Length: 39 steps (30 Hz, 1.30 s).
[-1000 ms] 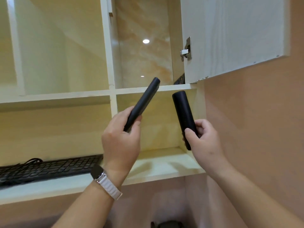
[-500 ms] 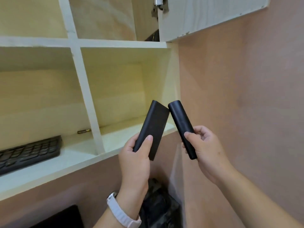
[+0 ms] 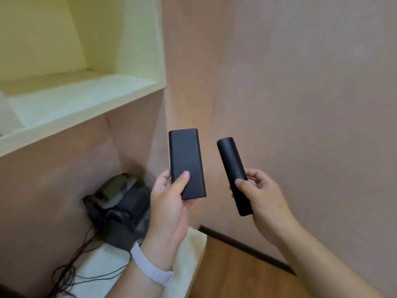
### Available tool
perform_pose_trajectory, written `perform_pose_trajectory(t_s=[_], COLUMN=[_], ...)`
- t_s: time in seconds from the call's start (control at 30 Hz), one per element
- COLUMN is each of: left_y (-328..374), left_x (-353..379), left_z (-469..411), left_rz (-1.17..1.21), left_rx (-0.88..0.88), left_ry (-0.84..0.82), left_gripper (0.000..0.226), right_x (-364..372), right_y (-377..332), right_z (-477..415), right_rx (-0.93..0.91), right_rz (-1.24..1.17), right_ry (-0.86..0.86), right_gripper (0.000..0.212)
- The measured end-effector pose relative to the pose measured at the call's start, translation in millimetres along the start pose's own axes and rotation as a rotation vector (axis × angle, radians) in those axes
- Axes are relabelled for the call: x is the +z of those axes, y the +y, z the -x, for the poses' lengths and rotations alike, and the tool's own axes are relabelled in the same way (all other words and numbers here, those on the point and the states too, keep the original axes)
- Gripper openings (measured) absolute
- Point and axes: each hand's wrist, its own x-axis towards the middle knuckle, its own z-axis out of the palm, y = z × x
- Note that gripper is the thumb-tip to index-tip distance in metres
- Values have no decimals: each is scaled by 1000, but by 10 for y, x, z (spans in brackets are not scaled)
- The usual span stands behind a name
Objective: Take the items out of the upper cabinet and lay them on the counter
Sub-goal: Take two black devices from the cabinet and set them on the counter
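Now, centre frame, the flat matte-black rectangular slab [image 3: 186, 164] stands upright in the left hand [image 3: 169, 203], thumb pressed on its face, fingers curled behind. Just right, not touching it, the slim black round-ended bar [image 3: 233, 173] tilts in the right hand [image 3: 262, 196], pinched between thumb and curled fingers. Both hover above the white counter [image 3: 193, 254], lower centre.

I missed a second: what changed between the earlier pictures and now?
Both hands came down from in front of the cabinet shelf to below it. The left hand turned the flat black block broad face to the camera; it and the slim black stick in the right hand, nearly touching before, moved apart. Unchanged: each hand grips its same item.
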Motion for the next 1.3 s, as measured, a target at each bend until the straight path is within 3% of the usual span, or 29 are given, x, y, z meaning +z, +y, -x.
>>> perform_pose_trajectory(t_s=[0.3,0.6,0.8,1.07,1.3], left_y=[-689,-1151,-1683,-2432,-2891], left_x=[257,849,1494,2214,2645], left_z=[418,1362,2540,4394,5778], left_rz=[37,-178,-309,-349,-457], left_rx=[-340,-348,-392,-511,-648], left_ry=[-274,-511,-660,-885,-1099], left_gripper=[34,39,46,31,24], right_x=[-801,-1729,-2745,-4167,-4913], right_y=[204,192,178,394,380], right_z=[697,1617,2727,4474,5767], right_rx=[67,51,35,67,83], right_rz=[179,150,66,-34,-46], right_ry=[228,398,580,883,1125], right_gripper=[11,10,13,9,8])
